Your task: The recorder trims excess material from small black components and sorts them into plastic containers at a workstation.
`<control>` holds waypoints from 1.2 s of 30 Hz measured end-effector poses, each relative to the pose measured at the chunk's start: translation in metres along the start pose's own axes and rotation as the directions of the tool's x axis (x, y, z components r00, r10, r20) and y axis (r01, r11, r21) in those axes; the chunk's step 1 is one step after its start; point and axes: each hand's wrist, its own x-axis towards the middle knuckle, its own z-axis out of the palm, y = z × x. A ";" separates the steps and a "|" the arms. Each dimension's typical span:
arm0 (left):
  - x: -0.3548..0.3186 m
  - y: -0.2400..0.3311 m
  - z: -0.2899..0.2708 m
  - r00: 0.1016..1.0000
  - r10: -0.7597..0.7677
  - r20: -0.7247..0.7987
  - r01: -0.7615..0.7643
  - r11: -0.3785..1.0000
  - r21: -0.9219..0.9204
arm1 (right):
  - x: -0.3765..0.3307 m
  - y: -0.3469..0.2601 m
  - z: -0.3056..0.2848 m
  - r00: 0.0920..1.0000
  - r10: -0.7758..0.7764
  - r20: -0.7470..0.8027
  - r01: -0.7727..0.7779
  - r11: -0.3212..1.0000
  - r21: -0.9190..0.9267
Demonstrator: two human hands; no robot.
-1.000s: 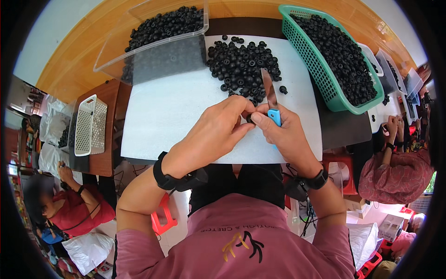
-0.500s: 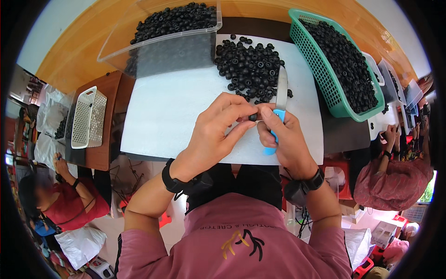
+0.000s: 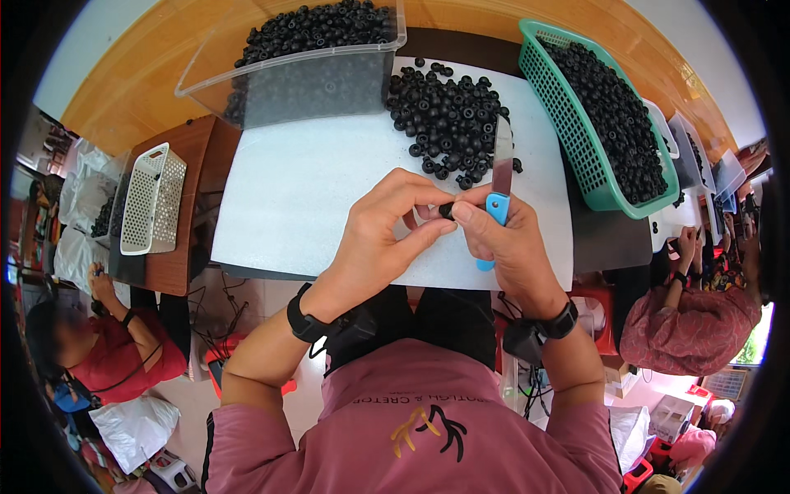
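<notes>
Work on one black piece (image 3: 446,211), many more around

At far left, a white perforated basket (image 3: 169,202) stands on a brown table (image 3: 196,156). Next comes a clear bin (image 3: 321,90), well stocked with similar pieces, at the far left of a white sheet (image 3: 304,181).

The person's left hand (image 3: 387,224) has thumb and fingers pinched narrowly around the black piece, which is held above the sheet, between both hands. Just beyond, a loose heap (image 3: 453,119) of pieces spreads across the sheet. The right hand (image 3: 517,240) is wrapped about a blue-handled knife (image 3: 496,207), its blade pointing away from the body; that hand's thumb meets the piece, while the blade stands apart from it. Farther right, a green basket (image 3: 568,123) is loaded with more.

One piece appears to be under way, and the heap is probably what remains close by. Whether the bin and green basket hold finished or untouched pieces cannot be told; any cut marks are too small to see.
</notes>
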 end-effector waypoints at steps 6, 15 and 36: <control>-0.002 0.001 0.002 0.999 -0.037 -0.034 0.037 0.999 0.006 | 0.000 0.003 0.000 1.000 -0.020 -0.015 0.019 1.000 -0.012; -0.006 -0.008 0.007 0.989 -0.145 -0.039 0.136 0.973 -0.189 | -0.002 -0.009 -0.001 0.993 -0.121 0.012 0.120 0.961 -0.250; -0.010 -0.008 -0.001 0.925 -0.359 0.124 0.370 0.777 -0.509 | -0.009 0.001 -0.012 0.765 -0.535 0.358 0.532 0.212 -0.820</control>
